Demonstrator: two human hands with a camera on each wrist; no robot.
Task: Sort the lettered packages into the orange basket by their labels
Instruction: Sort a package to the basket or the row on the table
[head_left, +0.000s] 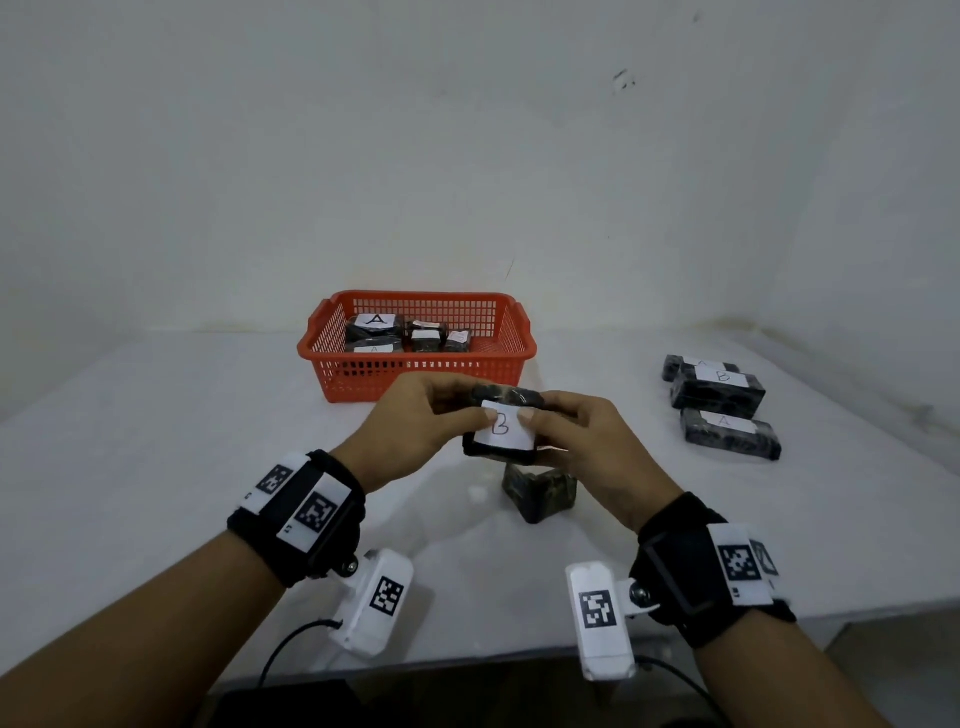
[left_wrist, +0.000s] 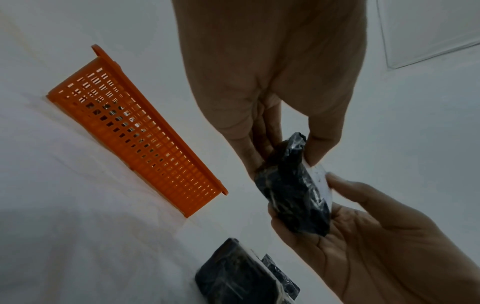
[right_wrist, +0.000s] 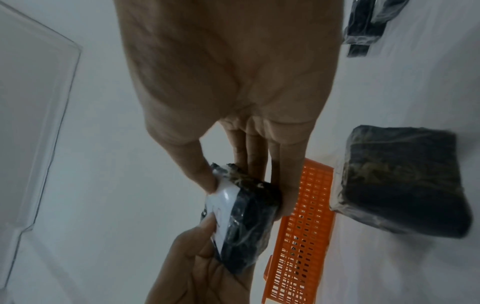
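Both hands hold one dark wrapped package (head_left: 501, 428) with a white label marked B, above the table in front of the orange basket (head_left: 332, 343). My left hand (head_left: 431, 415) pinches its left side, thumb on the label. My right hand (head_left: 571, 431) pinches its right side, fingers under it. The wrist views show the same package (left_wrist: 293, 191) (right_wrist: 244, 218) gripped between thumb and fingers of each hand, with the basket (left_wrist: 145, 131) (right_wrist: 303, 226) behind. Several labelled packages, one marked A (head_left: 375, 327), lie in the basket.
A dark package with no label showing (head_left: 540, 491) stands on the table just below my hands. Three more packages lie at the right: two marked A (head_left: 730, 434) (head_left: 698, 366) and one marked B (head_left: 719, 392). The white table (head_left: 156, 441) meets a white wall behind the basket.
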